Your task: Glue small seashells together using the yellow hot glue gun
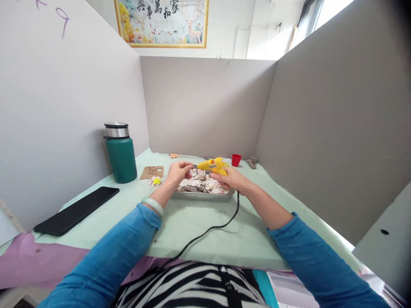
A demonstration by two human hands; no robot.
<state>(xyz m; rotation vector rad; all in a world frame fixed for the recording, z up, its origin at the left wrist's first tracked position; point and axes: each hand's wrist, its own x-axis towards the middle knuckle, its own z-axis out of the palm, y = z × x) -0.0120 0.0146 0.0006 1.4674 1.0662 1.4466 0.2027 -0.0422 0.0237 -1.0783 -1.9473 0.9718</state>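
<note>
My right hand [228, 178] is closed round the handle of a yellow glue gun [213, 165], whose nozzle points left. Its black cord [205, 232] runs back across the table toward me. My left hand [178, 171] is pinched on a small shell just in front of the nozzle; the shell itself is too small to make out well. Both hands hover over a metal tray [199, 196] filled with several pale and brown-patterned seashells [205, 183].
A green flask with a steel lid [120, 152] stands at the left. A black phone [76, 211] lies near the left edge. A brown card [152, 172], a small shell piece with yellow [156, 181] and a red cup [236, 160] sit around the tray. Grey partitions wall three sides.
</note>
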